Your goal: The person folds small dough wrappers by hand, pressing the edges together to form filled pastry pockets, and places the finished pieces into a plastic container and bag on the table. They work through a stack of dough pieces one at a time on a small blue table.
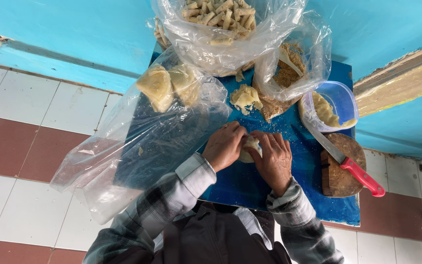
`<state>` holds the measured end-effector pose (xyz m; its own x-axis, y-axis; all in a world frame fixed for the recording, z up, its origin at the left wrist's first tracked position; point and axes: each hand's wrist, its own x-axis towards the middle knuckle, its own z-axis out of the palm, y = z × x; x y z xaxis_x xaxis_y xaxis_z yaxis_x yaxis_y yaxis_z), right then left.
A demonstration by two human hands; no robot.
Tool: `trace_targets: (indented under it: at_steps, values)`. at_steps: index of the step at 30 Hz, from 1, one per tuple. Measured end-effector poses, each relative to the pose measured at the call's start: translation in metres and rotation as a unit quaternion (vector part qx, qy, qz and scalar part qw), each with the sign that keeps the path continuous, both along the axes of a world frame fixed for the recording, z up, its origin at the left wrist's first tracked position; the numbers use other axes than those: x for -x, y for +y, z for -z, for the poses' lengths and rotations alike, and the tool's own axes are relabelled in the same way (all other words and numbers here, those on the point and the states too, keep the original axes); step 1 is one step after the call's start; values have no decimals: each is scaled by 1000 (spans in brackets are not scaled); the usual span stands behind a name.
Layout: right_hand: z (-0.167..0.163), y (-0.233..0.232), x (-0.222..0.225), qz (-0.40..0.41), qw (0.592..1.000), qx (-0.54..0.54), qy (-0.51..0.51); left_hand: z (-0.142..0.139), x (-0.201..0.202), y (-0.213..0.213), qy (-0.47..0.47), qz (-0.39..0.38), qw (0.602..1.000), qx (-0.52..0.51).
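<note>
1. Left hand (224, 145) and right hand (273, 159) both close around a pale dough piece (250, 148) mid-counter (250, 188).
2. Bare blue surface lies between the hands and the counter's near edge.
3. A red-handled knife (345, 161) rests on a wooden block (340, 168) at the right edge.
4. The fingers cover most of the dough.
5. A bag of rolled pastries (221, 24) is cut off at the top.

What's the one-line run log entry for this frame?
left hand: on dough piece | right hand: on dough piece | surface: blue table | nearby: knife on wooden block
</note>
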<state>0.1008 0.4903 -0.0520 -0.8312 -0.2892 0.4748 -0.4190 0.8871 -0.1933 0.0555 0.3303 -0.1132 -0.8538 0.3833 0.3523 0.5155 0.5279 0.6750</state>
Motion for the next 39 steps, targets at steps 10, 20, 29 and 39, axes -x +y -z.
trace_targets:
  at_steps: [10,20,29,39]
  values:
    - [-80,53,50,72,977,-73,187,-13,-30,-26,36,-89,994,55]
    - [-62,25,27,16,999,5,52,-3,-39,-12,53,-97,994,3]
    - [-15,121,-13,236,962,-100,92,-1,-43,-7,-5,-53,987,-153]
    - [-16,212,108,192,973,-114,-64,-11,-64,-23,-56,-57,985,-152]
